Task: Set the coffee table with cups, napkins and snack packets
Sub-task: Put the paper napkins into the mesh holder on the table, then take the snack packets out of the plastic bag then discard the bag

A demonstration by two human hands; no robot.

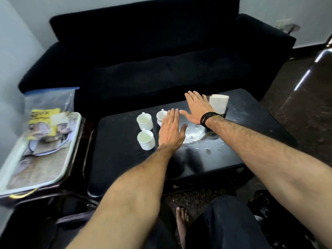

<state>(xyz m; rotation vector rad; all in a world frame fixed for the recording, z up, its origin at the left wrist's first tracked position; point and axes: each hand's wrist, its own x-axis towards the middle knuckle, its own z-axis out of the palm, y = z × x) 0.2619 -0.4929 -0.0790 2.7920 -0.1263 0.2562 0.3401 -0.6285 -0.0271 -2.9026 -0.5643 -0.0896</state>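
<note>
A low black coffee table (pixel 125 159) with a glossy, smudged top stands in front of a dark sofa (pixel 152 56) that fills the far side of the room, pale walls behind it and a speckled dark floor (pixel 296 108) to the right. On the table sit three white cups, all looking empty: one near cup (pixel 145 140), one behind it (pixel 144 121), and a third (pixel 161 115) partly hidden by the left hand (pixel 171 131). A stack of white napkins (pixel 218 103) stands in a holder toward the table's far right. Left of the table, a side table carries a tray (pixel 53 169) with a printed picture on its base; a yellow snack packet (pixel 45 119) lies at its far end, with a clear plastic bag (pixel 48 101) behind it. Both hands are spread flat and open, palms down over the tabletop, holding nothing; the right hand (pixel 196 109), a dark band at its wrist, is just beside the napkins.
</note>
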